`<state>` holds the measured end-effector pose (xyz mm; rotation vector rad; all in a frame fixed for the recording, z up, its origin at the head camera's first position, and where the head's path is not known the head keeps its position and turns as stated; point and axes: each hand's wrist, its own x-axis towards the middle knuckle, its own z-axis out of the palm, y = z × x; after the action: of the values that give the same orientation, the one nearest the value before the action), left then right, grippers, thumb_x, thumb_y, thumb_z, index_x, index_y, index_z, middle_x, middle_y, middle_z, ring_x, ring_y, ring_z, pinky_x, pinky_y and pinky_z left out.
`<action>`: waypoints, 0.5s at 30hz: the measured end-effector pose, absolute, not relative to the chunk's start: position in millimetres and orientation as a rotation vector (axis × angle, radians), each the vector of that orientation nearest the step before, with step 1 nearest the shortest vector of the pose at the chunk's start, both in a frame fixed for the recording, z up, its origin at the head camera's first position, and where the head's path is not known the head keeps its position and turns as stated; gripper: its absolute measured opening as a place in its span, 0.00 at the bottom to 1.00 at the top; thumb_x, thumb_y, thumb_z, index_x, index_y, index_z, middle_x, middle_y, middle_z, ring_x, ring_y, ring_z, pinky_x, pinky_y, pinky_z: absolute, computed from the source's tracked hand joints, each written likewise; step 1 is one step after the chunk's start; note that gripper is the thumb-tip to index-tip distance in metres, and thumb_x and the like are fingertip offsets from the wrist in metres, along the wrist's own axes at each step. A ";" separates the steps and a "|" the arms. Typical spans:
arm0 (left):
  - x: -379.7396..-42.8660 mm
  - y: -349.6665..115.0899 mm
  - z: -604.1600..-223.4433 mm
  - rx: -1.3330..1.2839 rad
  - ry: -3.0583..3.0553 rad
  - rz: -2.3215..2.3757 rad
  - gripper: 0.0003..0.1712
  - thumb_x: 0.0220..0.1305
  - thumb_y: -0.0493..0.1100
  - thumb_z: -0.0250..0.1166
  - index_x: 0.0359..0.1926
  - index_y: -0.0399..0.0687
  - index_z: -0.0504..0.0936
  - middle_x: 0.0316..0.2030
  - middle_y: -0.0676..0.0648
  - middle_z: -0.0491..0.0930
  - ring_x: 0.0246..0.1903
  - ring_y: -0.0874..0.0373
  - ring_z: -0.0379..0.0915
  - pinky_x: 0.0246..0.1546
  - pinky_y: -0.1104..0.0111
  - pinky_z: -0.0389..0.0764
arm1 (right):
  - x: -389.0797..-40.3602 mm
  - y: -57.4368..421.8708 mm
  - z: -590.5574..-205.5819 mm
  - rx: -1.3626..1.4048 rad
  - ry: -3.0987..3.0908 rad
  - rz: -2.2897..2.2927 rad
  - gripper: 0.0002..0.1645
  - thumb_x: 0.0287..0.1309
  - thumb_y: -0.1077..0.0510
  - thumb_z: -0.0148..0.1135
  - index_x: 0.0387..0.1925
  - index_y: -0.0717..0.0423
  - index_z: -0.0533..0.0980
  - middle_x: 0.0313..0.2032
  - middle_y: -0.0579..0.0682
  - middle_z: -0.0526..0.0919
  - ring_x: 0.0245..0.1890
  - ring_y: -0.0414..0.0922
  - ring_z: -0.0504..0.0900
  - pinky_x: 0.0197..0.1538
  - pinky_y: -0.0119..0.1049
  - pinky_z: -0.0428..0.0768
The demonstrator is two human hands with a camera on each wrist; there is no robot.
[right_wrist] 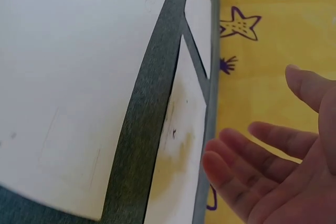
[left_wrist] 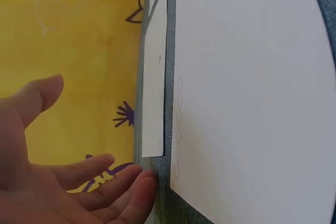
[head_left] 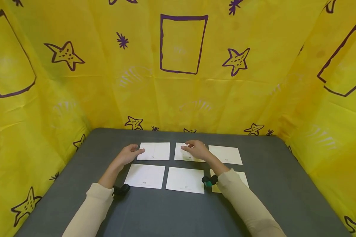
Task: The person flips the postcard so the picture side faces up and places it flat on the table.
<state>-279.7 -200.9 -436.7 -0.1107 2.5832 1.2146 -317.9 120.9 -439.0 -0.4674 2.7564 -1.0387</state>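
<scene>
My left hand (head_left: pixel 128 154) is at the left edge of the far left white card (head_left: pixel 155 152), its thumb overlapping that card in the head view. In the left wrist view its fingers (left_wrist: pixel 105 187) are relaxed and spread, with nothing between them. Over the far middle white card (head_left: pixel 179 157) hovers my right hand (head_left: pixel 199 151), partly covering it. The right wrist view shows that hand's fingers (right_wrist: pixel 252 166) loosely bent and holding nothing. A row of faint ovals runs along one edge of a near card (left_wrist: pixel 252 103), as on a postcard's address side.
Beside the right hand lies the far right card (head_left: pixel 225 154). In the near row are a left card (head_left: pixel 145 176), a middle card (head_left: pixel 185 179) and a right card (head_left: pixel 244 177) partly under the right forearm. A yellow patterned cloth (head_left: pixel 178 95) surrounds the dark grey table (head_left: pixel 166 214).
</scene>
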 end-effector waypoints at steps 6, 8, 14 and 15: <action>-283.6 -201.3 -435.5 -0.187 2.557 1.191 0.49 0.56 0.66 0.54 0.65 0.35 0.54 0.65 0.32 0.54 0.64 0.36 0.51 0.61 0.44 0.59 | -322.5 103.7 -437.7 -0.435 2.714 -1.063 0.32 0.55 0.39 0.54 0.54 0.56 0.72 0.46 0.55 0.79 0.45 0.48 0.76 0.44 0.38 0.77; -284.9 -200.9 -434.5 -0.203 2.557 1.187 0.49 0.56 0.66 0.55 0.65 0.35 0.55 0.65 0.32 0.54 0.64 0.36 0.51 0.61 0.43 0.58 | -323.7 98.7 -437.8 -0.429 2.696 -1.081 0.32 0.55 0.39 0.54 0.54 0.56 0.72 0.47 0.55 0.79 0.45 0.48 0.77 0.43 0.37 0.78; -290.7 -199.7 -435.8 -0.219 2.552 1.161 0.46 0.57 0.64 0.54 0.64 0.35 0.56 0.65 0.31 0.54 0.63 0.36 0.51 0.60 0.43 0.59 | -327.6 85.6 -437.5 -0.382 2.628 -1.116 0.32 0.55 0.39 0.55 0.54 0.56 0.72 0.48 0.56 0.78 0.34 0.48 0.81 0.35 0.33 0.78; -291.5 -199.3 -435.7 -0.216 2.552 1.160 0.46 0.57 0.63 0.54 0.64 0.35 0.56 0.65 0.32 0.54 0.63 0.36 0.51 0.60 0.43 0.59 | -328.4 83.5 -437.5 -0.376 2.622 -1.117 0.32 0.54 0.39 0.55 0.53 0.56 0.72 0.48 0.56 0.78 0.33 0.48 0.81 0.34 0.33 0.78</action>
<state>-291.5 -199.3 -435.7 -0.2162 2.5519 1.1605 -328.4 83.5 -437.5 -0.3759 2.6224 -1.1166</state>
